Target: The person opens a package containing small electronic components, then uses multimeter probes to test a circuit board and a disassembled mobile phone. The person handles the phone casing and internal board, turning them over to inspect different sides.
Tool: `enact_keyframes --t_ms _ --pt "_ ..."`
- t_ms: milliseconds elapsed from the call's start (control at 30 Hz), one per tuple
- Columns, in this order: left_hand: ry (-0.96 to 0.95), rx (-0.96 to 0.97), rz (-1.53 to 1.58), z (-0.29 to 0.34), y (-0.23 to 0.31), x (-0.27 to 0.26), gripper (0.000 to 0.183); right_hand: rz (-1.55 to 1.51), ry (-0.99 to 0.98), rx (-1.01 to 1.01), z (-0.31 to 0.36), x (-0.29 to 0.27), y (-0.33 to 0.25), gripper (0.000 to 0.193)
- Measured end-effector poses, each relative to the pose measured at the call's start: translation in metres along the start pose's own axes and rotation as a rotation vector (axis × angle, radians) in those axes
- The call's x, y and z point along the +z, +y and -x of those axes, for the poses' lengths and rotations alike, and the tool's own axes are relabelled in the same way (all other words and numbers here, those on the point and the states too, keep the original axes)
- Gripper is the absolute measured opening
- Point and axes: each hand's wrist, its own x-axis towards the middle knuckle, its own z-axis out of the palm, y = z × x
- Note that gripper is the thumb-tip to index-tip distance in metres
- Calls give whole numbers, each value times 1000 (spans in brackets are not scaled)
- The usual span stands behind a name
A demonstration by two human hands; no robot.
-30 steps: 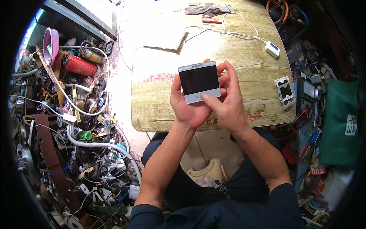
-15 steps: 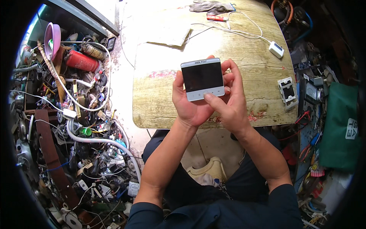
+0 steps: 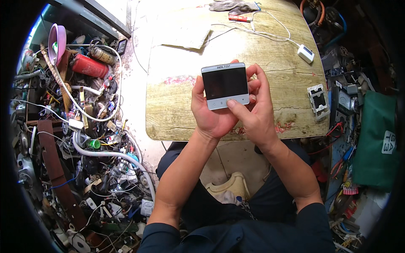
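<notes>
Above the near half of the table, a square silver-white wall control panel faces up, tilted slightly. Its large screen is dark, and a row of small key symbols runs along the lower border. My left hand cradles it from below and from the left edge, its fingers mostly hidden behind. My right hand grips the right edge with bent fingers. The right thumb lies on the lower border, over the middle keys. To the right on the table is a white mounting frame with dark openings.
A grey glove, a red stick-shaped object and a small white box on a white cable lie on the wooden table. Left, tangled cables and parts surround a red cylinder. A green bag hangs right.
The panel and both hands have shifted very slightly right and up, with the grip the same. The right thumb stays on the panel's lower border. The screen remains dark.
</notes>
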Motion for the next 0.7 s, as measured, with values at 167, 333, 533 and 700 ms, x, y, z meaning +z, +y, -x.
enact_keyframes --t_ms 167,333,533,700 --pt "-21 -7 28 0 0 1 88 -9 32 23 2 4 -5 90" --pt "-24 -5 -19 0 1 -1 88 -27 14 4 2 2 2 90" --pt "-4 10 -78 0 2 -3 91 -71 28 -13 1 2 1 96" --pt "-41 14 -94 -2 0 -6 91 -158 0 57 2 -2 1 100"
